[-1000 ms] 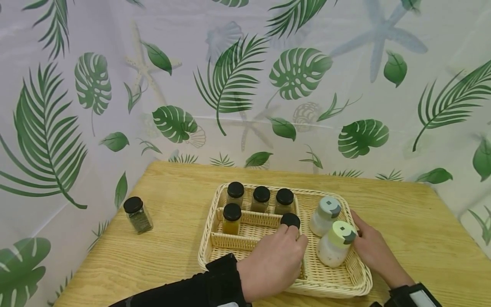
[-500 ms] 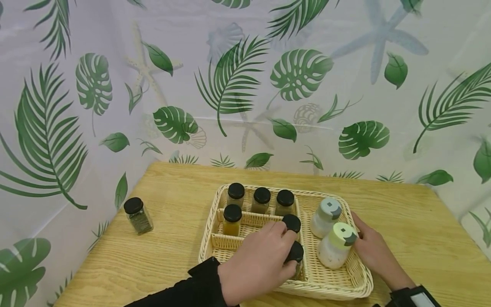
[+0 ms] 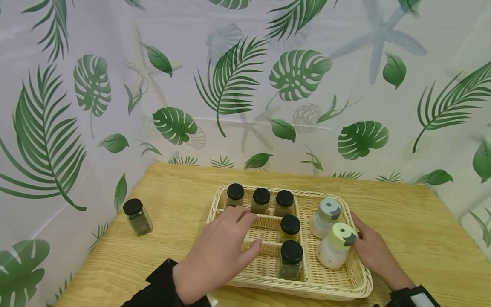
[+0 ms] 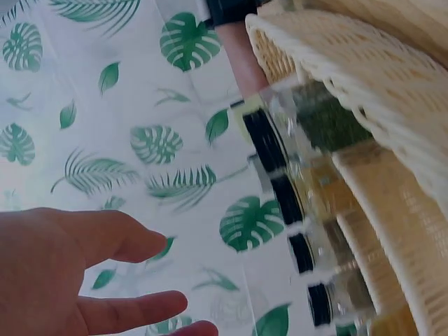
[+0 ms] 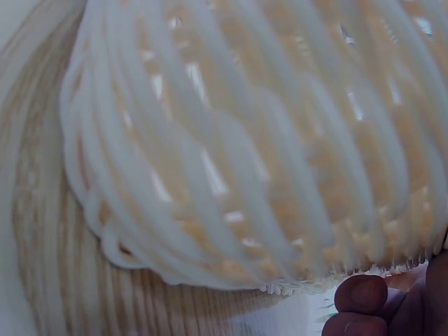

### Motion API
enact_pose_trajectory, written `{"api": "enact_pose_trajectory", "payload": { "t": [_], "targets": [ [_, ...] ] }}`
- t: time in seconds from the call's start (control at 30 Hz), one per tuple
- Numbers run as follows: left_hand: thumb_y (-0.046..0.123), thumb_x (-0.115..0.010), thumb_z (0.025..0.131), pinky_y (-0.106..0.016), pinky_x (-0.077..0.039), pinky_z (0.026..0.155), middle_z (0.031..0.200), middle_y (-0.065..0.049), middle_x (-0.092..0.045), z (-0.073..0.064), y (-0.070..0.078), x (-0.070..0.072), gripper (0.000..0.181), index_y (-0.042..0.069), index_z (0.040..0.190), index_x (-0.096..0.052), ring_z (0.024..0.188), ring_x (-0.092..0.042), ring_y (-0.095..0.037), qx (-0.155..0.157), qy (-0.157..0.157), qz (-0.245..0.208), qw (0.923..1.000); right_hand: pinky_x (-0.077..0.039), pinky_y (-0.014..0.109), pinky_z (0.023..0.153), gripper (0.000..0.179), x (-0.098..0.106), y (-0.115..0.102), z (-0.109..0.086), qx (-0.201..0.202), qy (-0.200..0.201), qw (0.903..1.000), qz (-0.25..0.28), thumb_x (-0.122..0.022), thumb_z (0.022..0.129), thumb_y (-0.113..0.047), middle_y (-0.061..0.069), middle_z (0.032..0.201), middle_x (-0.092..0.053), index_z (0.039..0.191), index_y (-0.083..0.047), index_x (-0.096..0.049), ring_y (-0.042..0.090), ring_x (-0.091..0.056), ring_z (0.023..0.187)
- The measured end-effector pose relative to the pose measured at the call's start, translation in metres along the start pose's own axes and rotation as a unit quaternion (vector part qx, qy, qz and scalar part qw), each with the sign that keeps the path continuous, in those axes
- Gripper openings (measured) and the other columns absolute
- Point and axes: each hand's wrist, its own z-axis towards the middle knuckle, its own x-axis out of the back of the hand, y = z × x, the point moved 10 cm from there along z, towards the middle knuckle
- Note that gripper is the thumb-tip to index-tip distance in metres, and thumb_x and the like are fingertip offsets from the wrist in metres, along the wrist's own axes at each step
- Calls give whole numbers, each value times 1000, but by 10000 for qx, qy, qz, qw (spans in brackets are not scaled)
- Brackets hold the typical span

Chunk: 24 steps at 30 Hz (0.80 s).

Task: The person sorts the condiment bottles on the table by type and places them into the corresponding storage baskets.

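My left hand (image 3: 218,249), thumb and fingers spread apart, holds nothing above the left part of the wicker basket (image 3: 264,282). It hides most of a black-lidded jar below it. In the basket's front compartment, against the divider, stands a black-lidded jar of green herbs (image 3: 290,260). Behind that one is a jar of yellow spice (image 3: 289,228). The left wrist view shows these jars to the right of the left hand (image 4: 105,273). My right hand (image 3: 377,253) grips the basket's right rim; in the right wrist view its curled fingers (image 5: 360,294) lie against the woven side.
A white shaker with a grey-blue lid (image 3: 326,217) and one with a yellow-green lid (image 3: 336,246) occupy the basket's right compartment. Several black-lidded jars (image 3: 261,200) line the back compartment. Another herb jar (image 3: 138,217) stands on the wooden table (image 3: 174,204), left of the basket.
My left hand has let go of the herb jar in the front compartment and moved left, its fingers spreading. The right hand has stayed at the basket's rim.
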Motion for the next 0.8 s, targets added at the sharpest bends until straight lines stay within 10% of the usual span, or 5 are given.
{"api": "enact_pose_trajectory", "payload": {
  "t": [0.8],
  "targets": [
    [28, -68, 84, -50, -41, 89, 111, -15, -59, -42, -122, 44, 36, 3, 110, -65, 109, -44, -31, 1372, 478, 641, 9873, -37, 66, 89, 61, -1, 1, 0, 22, -52, 10000, 59, -40, 96, -11, 39, 135, -37, 150, 3, -15, 48, -38, 117]
  ]
}}
